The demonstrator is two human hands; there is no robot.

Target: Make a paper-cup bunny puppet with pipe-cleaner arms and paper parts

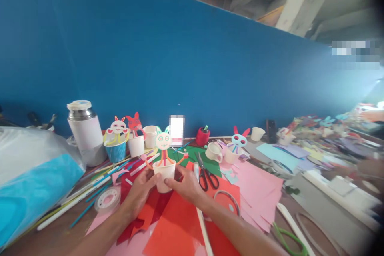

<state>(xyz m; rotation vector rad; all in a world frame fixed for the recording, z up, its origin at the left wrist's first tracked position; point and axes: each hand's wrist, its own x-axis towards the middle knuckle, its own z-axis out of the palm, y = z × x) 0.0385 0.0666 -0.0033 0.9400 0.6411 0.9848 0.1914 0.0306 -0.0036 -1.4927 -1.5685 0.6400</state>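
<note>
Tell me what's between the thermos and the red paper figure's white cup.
A blue cup holding a white-faced paper figure; head view.

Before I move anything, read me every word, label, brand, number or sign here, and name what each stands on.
No text can be read anywhere in this view.
White cup, between the left hand and right hand: no readable lettering.
Flask: no readable label.
White patch behind the cup and grey patch at upper right: pixelated, unreadable.
Far right clutter: too blurred to tell.
</note>
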